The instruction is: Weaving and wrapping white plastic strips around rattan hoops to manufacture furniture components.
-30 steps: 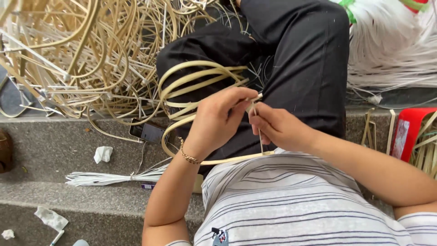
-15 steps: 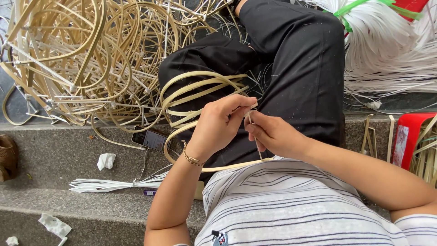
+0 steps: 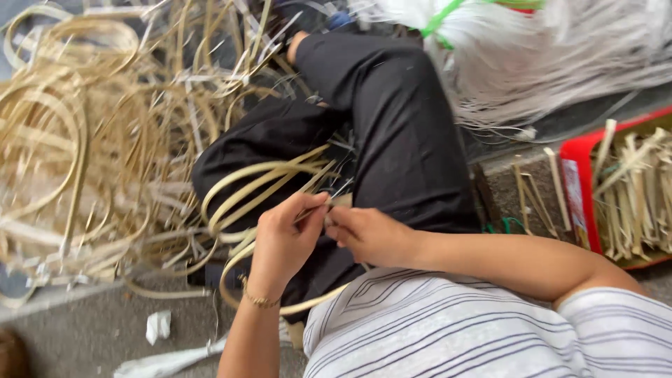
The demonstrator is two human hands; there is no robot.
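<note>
- left hand [image 3: 283, 241] and right hand [image 3: 367, 234] meet over the lap, both pinched on a thin pale bamboo strip [image 3: 318, 210].
- curved tan bamboo hoops [image 3: 259, 185] rest on the black trousers [image 3: 399, 140].
- farther off, a tangled pile of bamboo strips [image 3: 84, 140] lies left; a white fibre bundle [image 3: 532, 56] lies right.

Pale tan bamboo strips [image 3: 259, 189] looped over black trousers [image 3: 399, 140]. White shirt with thin dark stripes [image 3: 434, 329] at 5 o'clock. Gold bracelet [image 3: 255, 299] on the wrist. Red tray [image 3: 577, 189] at 3 o'clock, green tie [image 3: 444, 17] around white fibres [image 3: 560, 56] at 1 o'clock. Grey floor [image 3: 91, 329] at 8 o'clock.
</note>
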